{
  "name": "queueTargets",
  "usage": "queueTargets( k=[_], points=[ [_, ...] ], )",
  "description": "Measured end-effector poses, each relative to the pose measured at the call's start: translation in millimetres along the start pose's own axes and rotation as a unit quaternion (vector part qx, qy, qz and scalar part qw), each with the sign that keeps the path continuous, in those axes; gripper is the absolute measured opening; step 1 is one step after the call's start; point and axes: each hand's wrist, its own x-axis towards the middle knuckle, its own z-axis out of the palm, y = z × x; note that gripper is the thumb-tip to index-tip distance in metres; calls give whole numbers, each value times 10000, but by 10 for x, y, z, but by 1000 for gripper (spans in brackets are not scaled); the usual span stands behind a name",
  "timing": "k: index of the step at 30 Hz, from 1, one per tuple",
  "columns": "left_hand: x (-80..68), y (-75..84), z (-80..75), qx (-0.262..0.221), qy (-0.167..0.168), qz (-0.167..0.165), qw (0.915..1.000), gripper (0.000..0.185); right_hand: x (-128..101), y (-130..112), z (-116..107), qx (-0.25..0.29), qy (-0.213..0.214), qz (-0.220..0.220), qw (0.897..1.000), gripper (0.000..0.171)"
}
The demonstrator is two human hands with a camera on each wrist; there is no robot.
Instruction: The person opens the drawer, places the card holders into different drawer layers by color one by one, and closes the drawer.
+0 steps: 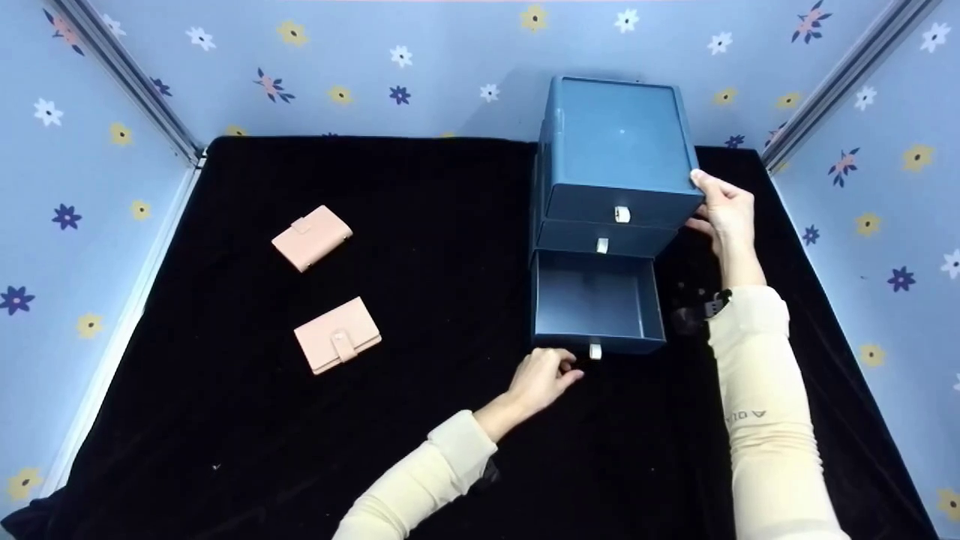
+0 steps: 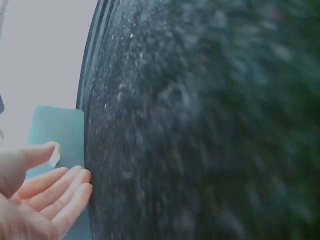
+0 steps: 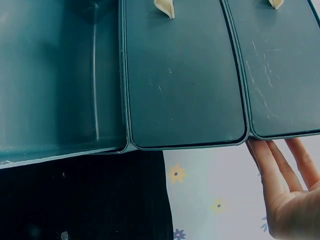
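Head view: the right hand (image 1: 726,214) braces the blue drawer unit (image 1: 615,150) with straight fingers; the left hand (image 1: 541,375) sits loose beside the pull tab (image 1: 595,350) of the open bottom drawer (image 1: 596,304). Likely drawer-opening; a wallet (image 1: 337,334) awaits. Left wrist view: fingers (image 2: 55,192) apart, empty. Right wrist view: fingers (image 3: 280,165) flat against the unit.

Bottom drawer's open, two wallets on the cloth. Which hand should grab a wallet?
Probably left. The left hand is free by the bottom drawer, on the same side as the near wallet. The right hand rests on the cabinet, farther away.
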Motion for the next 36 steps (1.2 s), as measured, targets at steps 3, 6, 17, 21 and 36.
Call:
queueTargets(
  k=[3,6,17,21,36],
  points=[
    [-38,-31,-84,-25,-53,4,10000,24,1,-6,-3,-26,-11,17,10000,45],
    [-71,-74,-175,-19,-70,-6,10000,25,-1,-11,1,7,-23,48,10000,44],
    [-170,-287,-533,91,-41,30,9999,26,9,-7,-2,42,-75,38,10000,37],
    [-210,-396,-659,30,-8,84,10000,26,8,-6,-3,13,-54,61,10000,41],
    [-391,-800,-1206,336,299,-488,9978,33,11,-4,2,-6,-9,62,10000,46]
  ],
)
